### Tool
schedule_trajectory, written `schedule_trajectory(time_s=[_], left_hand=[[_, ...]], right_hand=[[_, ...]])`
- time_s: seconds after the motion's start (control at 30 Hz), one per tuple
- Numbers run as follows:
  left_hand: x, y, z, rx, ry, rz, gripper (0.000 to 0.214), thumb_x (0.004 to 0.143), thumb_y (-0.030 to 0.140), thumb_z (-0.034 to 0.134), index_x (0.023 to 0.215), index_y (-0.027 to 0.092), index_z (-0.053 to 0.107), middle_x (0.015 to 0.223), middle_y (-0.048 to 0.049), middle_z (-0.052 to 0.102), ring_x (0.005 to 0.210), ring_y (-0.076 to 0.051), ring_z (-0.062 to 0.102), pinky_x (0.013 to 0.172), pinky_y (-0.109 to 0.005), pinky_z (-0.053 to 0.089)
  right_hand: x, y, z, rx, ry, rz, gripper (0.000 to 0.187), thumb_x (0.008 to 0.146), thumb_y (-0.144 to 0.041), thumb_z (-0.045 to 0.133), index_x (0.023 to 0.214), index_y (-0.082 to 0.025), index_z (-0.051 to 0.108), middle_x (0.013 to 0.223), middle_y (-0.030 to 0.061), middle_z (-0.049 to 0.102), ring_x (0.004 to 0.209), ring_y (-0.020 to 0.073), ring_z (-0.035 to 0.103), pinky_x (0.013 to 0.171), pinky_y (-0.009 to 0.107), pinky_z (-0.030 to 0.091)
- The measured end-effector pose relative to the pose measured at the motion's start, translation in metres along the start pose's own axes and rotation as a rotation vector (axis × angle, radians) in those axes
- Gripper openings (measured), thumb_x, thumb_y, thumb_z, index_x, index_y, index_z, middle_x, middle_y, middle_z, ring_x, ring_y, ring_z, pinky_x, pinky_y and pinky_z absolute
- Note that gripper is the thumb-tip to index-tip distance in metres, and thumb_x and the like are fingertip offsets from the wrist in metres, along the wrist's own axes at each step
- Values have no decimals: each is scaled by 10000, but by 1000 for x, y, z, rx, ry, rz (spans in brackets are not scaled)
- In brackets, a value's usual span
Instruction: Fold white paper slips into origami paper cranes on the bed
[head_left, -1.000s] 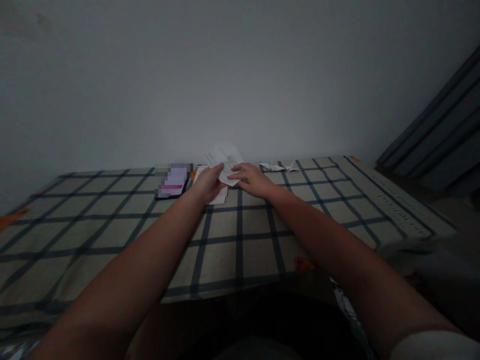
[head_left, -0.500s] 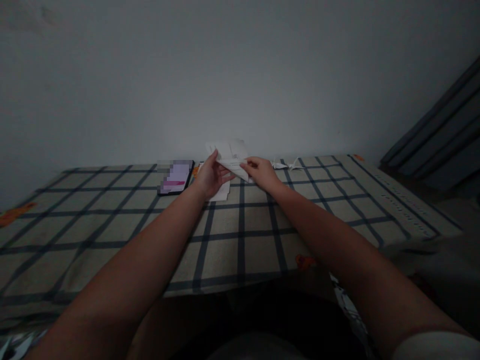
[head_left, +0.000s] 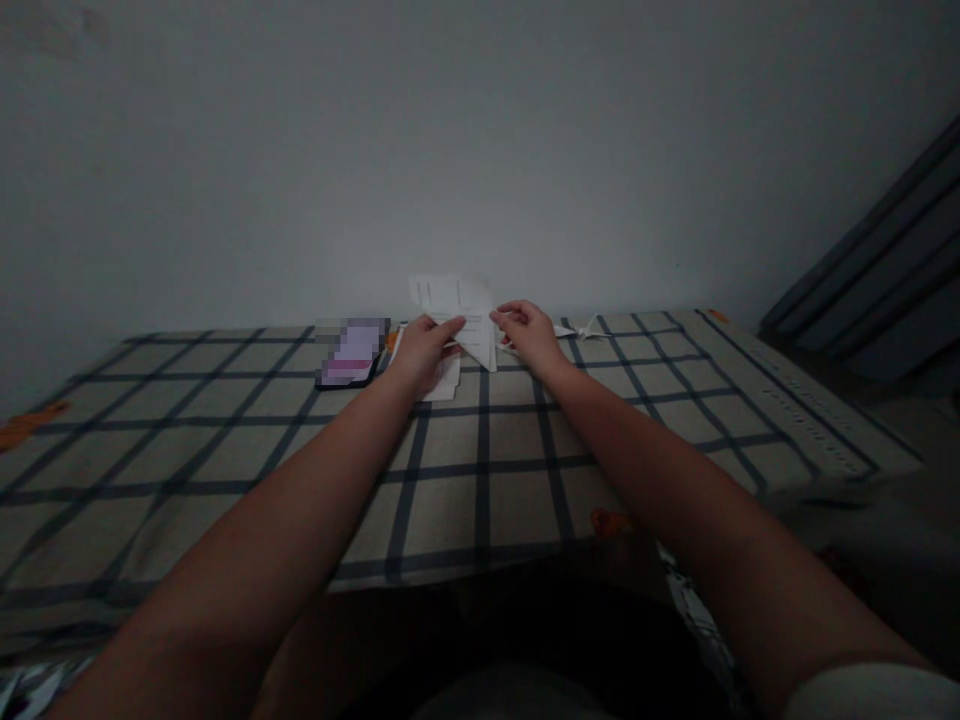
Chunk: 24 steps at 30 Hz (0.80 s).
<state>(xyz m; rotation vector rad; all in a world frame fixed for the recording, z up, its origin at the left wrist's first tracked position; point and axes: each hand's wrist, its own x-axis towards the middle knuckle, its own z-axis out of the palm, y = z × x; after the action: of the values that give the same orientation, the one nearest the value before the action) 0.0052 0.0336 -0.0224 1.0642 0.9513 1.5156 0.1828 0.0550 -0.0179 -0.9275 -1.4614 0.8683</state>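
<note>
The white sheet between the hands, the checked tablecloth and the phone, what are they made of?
The white sheet looks like matte paper: thin, with straight edges and printed lines. The checked tablecloth seems to be dull fabric, maybe cotton or linen, going by its soft ripples. The phone probably has a glass front over its lit screen, but blocky blurring leaves that open.
</note>
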Motion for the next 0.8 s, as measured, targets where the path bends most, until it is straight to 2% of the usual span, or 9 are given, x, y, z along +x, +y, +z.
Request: schedule_trajectory(time_s=[0.2,0.47,0.8], left_hand=[[3,-4,-3,66,20,12,328,697,327,796,962,189,661,1056,-85,730,932,-216,695,844,-361,536],[0,0,-1,53,-61,-26,361,688,345,807,992,187,694,1081,-92,731,955,-221,691,833,-347,543],[3,-5,-3,53,-37,-8,370,665,299,820,992,170,706,1110,-120,729,988,-253,695,867,-382,540]], right_hand=[[-2,1,0,-22,-144,-5,211,845,-373,635,877,-169,675,762,21,662,620,107,584,542,221,460],[-3,2,0,-48,-143,-60,224,853,-371,622,844,-160,695,725,23,675,600,109,582,555,228,454],[-4,2,-1,-86,-168,-55,263,871,-389,611,854,-147,714,737,33,676,601,119,585,585,255,454]])
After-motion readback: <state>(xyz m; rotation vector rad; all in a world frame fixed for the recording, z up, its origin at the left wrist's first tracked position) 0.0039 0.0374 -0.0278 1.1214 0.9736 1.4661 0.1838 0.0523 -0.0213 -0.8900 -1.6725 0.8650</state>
